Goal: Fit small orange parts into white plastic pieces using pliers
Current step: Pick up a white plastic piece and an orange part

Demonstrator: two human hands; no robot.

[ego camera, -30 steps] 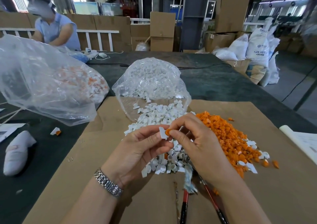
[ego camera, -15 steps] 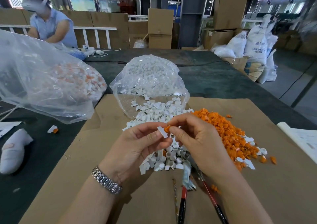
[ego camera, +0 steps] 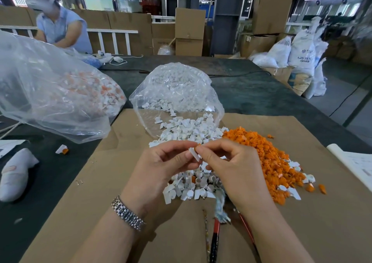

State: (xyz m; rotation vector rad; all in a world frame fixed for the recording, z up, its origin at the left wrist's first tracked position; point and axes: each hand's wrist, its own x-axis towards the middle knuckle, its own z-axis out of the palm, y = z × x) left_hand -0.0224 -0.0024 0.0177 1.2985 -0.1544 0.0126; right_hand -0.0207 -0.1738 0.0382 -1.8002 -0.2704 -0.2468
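- Table (ego camera: 251,93): dark surface that fills the middle of the frame; a brown cardboard sheet (ego camera: 96,182) covers its lower half, under your arms.
- Large bag (ego camera: 46,93), left of frame: clear plastic, with mixed white and orange parts inside.
- Small bag (ego camera: 177,89), centre: clear, open toward you, with white pieces spilling from its mouth.
- White pile (ego camera: 191,129), centre: it runs from the bag mouth down to beneath your hands.
- Orange pile (ego camera: 261,152), right of centre: it touches the white pile's right edge, and a few white pieces lie on its lower right side.
- Left hand (ego camera: 161,168), lower centre: your thumb and fingers pinch one white piece (ego camera: 194,154) above the pile.
- Right hand (ego camera: 227,162), just right of it: your curled fingertips pinch an orange part (ego camera: 197,147) against the top of that white piece.
- Pliers (ego camera: 214,240), bottom centre: red-and-black handles on the cardboard between your forearms, with the head hidden.
- Watch (ego camera: 128,214): metal band on your left wrist.
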